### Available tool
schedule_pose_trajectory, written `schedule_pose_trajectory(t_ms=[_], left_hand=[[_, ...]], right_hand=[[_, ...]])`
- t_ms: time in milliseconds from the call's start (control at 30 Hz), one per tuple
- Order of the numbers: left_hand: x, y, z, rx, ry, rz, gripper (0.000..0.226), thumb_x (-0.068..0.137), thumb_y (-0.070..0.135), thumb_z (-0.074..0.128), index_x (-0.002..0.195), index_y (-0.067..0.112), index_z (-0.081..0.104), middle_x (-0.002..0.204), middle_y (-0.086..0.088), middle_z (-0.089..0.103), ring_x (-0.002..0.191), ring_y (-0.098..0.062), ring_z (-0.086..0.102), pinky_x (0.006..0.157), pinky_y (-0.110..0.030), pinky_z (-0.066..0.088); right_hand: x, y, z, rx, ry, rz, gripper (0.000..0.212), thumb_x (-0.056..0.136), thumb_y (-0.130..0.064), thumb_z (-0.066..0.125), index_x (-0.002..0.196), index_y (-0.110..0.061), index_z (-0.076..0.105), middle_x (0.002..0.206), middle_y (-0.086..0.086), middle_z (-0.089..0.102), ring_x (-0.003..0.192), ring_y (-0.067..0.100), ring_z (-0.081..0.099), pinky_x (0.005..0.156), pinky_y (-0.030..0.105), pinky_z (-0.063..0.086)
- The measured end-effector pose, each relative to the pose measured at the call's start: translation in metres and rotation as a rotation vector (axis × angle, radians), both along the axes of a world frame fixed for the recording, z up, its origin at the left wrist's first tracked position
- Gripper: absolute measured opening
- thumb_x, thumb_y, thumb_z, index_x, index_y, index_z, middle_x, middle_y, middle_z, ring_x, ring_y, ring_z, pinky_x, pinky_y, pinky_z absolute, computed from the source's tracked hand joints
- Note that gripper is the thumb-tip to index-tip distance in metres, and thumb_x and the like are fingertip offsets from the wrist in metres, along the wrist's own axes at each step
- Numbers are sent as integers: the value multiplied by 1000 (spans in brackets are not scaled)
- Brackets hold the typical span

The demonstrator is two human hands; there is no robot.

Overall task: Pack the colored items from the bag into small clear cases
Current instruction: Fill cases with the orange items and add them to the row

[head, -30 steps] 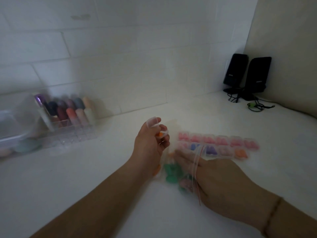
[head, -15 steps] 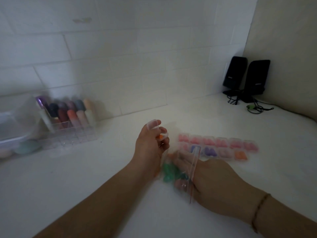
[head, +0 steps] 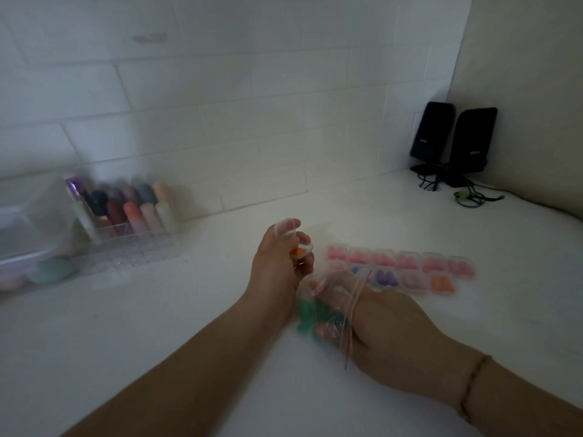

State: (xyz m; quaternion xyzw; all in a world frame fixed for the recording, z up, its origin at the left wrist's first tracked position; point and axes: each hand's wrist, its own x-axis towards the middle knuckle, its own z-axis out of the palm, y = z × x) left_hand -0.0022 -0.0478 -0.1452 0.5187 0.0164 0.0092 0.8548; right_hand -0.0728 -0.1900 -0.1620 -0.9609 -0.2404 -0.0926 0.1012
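Clear plastic and a speck of orange sit pinched in your left hand, a small case with an orange item, while just right and nearer you your right hand, fingers hidden inside the bag, rummages the green pieces below the filled cases.

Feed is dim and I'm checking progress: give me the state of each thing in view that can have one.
Left hand: raised, fingers curled round a small clear case with an orange item in it.
Right hand: reaching into the bag, fingers hidden inside.
Clear bag: open, lying on the counter, green items still inside.
Packed cases: in two rows on the counter, holding pink, purple and orange items.
Speakers: upright in the corner.
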Motion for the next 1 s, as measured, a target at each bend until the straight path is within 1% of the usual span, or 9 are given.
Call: schedule_pose_trajectory(t_ms=[67, 133, 267, 400, 500, 667, 767, 833, 1000], left_hand=[[0, 0, 0, 11, -12, 0, 21, 92, 0, 42, 100, 11, 58, 74, -5, 53, 58, -16, 41, 56, -27, 37], [-1, 1, 0, 37, -27, 1, 21, 92, 1, 42, 101, 11, 58, 74, -4, 52, 59, -17, 40, 55, -28, 37], [-1, 2, 0, 50, -50, -8, 23, 92, 1, 41, 99, 13, 59, 74, -2, 54, 55, -13, 40, 56, -26, 36], [-2, 2, 1, 38, -54, -20, 22, 92, 1, 41, 100, 12, 58, 74, -2, 53, 54, -11, 40, 57, -25, 35], [-2, 1, 2, 31, -45, -24, 22, 93, 0, 40, 99, 12, 58, 72, -2, 53, 54, -11, 40, 56, -24, 36], [-2, 1, 2, 53, -56, -26, 22, 93, 0, 40, 99, 11, 58, 73, -3, 53, 53, -11, 40, 56, -25, 36], [-2, 2, 1, 87, -72, -25, 23, 94, 0, 40, 101, 12, 58, 75, -3, 53, 54, -11, 40, 55, -26, 36], [-3, 1, 2, 113, -90, -24, 22, 95, 1, 40, 102, 11, 58, 76, -4, 53, 54, -11, 41, 55, -26, 37], [-6, 1, 2, 209, -147, -20, 23, 98, 3, 38, 107, 12, 57, 80, -5, 54, 57, -13, 43, 58, -28, 39]], right_hand=[[2, -1, -3, 30, 10, 16, 55, 97, -54, 35, 148, -34, 32, 147, -16, 39, 118, 8, 55, 84, 9, 30], [2, 1, 1, 75, 34, 24, 54, 94, -56, 33, 144, -36, 37, 138, -17, 46, 108, 10, 59, 87, 16, 46], [-14, -7, 18, 107, 17, 22, 49, 87, -54, 36, 128, -36, 55, 118, -22, 58, 86, -1, 61, 72, 18, 53], [-24, -24, 31, 144, -8, 56, 42, 88, -49, 39, 127, -46, 55, 132, -31, 51, 112, -5, 54, 84, 18, 50], [-18, -25, 25, 123, -2, 33, 46, 89, -43, 33, 128, -43, 56, 136, -25, 53, 116, 7, 59, 87, 32, 55], [-19, -20, 18, 34, 84, 61, 51, 89, -49, 20, 132, -51, 47, 143, -29, 42, 108, 8, 62, 83, 26, 54], [-16, -13, 15, 54, 26, -9, 42, 89, -44, 32, 114, -43, 65, 121, -19, 64, 84, 9, 69, 66, 17, 50], [-12, -9, 9, 110, -23, -41, 41, 85, -40, 38, 104, -34, 73, 105, -16, 71, 78, 7, 70, 68, 7, 41], [-12, -5, 14, 125, -141, -56, 39, 77, -40, 40, 91, -36, 77, 91, -18, 73, 67, 4, 68, 56, 14, 46]])
